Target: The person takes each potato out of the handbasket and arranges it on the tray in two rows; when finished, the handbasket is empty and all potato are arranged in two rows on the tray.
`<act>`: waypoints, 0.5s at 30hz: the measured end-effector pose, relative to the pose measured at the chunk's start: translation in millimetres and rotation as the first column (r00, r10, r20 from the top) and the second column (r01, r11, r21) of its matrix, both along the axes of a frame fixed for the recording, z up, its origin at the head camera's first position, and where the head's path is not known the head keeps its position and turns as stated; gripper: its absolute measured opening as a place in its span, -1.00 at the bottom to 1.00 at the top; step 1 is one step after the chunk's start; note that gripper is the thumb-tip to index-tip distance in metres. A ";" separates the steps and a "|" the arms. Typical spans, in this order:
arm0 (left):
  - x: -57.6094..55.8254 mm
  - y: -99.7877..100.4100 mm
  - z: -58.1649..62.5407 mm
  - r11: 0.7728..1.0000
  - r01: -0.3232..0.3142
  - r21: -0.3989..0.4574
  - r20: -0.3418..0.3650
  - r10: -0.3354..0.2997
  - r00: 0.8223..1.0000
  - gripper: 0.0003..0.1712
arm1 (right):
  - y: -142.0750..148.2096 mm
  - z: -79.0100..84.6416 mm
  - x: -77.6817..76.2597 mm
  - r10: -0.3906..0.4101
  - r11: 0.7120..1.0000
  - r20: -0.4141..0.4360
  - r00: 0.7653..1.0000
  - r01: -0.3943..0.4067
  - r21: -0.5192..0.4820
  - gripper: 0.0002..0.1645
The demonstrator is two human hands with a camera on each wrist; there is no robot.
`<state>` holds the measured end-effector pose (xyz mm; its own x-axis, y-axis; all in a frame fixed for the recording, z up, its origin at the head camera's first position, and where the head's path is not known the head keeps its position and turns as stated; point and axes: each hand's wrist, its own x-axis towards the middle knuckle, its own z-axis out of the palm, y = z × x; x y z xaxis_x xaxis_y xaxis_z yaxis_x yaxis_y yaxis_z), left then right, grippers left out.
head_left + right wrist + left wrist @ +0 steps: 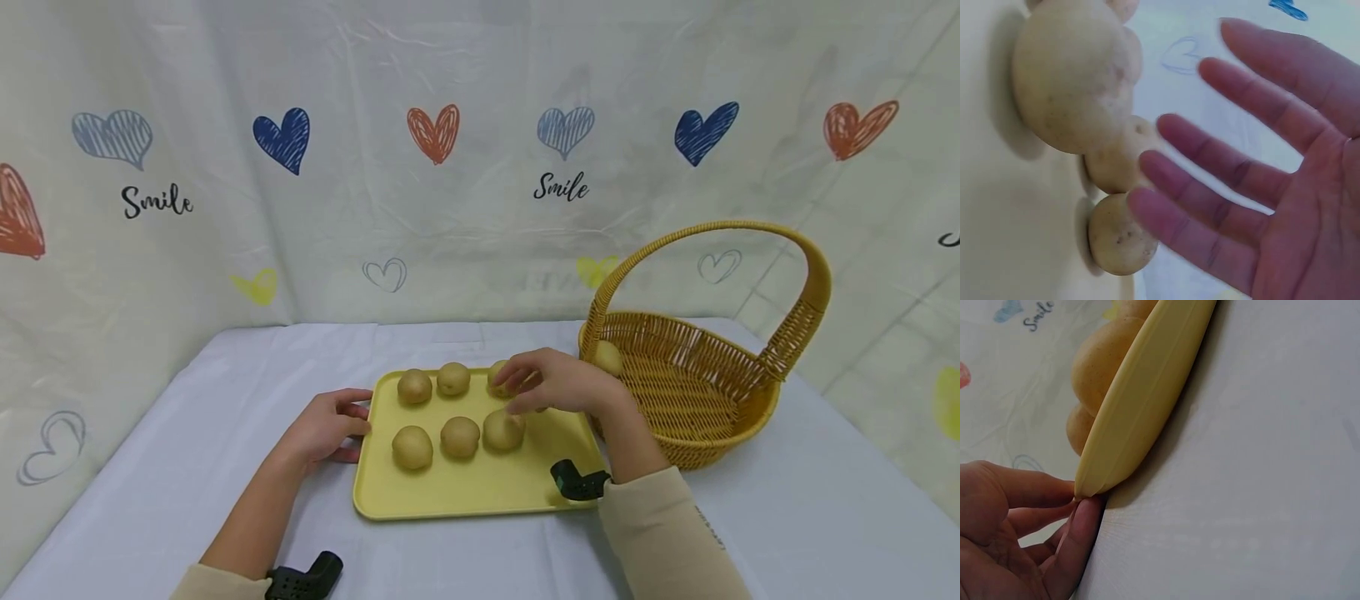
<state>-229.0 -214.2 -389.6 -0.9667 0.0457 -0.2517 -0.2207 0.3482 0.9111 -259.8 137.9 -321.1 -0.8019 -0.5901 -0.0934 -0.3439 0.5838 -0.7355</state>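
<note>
A yellow tray (480,496) holds several potatoes in two rows, among them a front-left potato (412,448) and a front-right potato (503,430). At the tray's left edge my left hand (324,429) pinches the rim between thumb and fingers; the left wrist view shows this grip (1016,531) at the tray's rim (1141,406). My right hand (558,383) hovers over the tray's right part, fingers spread and holding nothing, as the right wrist view shows. It partly covers the back-right potato (496,377). A nearby potato (1072,75) looks large in that view, apart from the fingers.
Right of the tray stands a wicker basket (693,408) with a tall arched handle (720,227). Inside its left side lies one potato (607,357). White cloth (285,358) covers the table, and a heart-printed curtain (480,233) hangs behind.
</note>
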 end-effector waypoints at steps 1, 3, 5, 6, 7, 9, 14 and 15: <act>-0.1 0.1 0.2 1.000 -0.001 -0.002 0.000 0.001 1.000 -0.28 | 1.2 1.1 0.0 -0.005 1.000 -0.008 1.000 0.004 -0.023 -0.52; -0.4 0.3 0.7 1.000 -0.003 -0.007 0.001 0.003 1.000 -0.28 | 3.9 3.4 0.2 -0.009 0.997 -0.024 1.000 0.007 -0.076 -0.54; -0.6 0.6 1.4 1.000 -0.002 -0.010 0.001 0.002 1.000 -0.28 | 6.9 7.0 1.5 -0.012 0.990 -0.034 0.999 0.007 -0.139 -0.56; -0.6 0.8 1.8 1.000 -0.002 -0.010 0.001 0.002 1.000 -0.28 | 8.9 9.0 2.2 -0.019 0.986 -0.042 0.999 0.011 -0.166 -0.58; -0.5 1.1 2.2 1.000 -0.001 -0.011 0.001 0.001 1.000 -0.28 | 11.0 10.9 2.9 -0.025 0.981 -0.045 0.999 0.016 -0.194 -0.59; -0.4 1.7 3.1 1.000 0.001 -0.010 0.002 -0.001 1.000 -0.28 | 15.4 14.1 3.9 -0.040 0.968 -0.040 0.998 0.029 -0.248 -0.61; -0.1 1.5 2.5 1.000 0.001 -0.012 0.004 -0.001 1.000 -0.28 | 25.1 20.3 6.0 -0.058 0.932 -0.015 0.998 0.048 -0.360 -0.57; -0.2 1.3 2.1 1.000 0.001 -0.013 0.003 -0.001 1.000 -0.28 | 26.5 21.4 6.5 -0.053 0.924 -0.011 0.999 0.045 -0.380 -0.55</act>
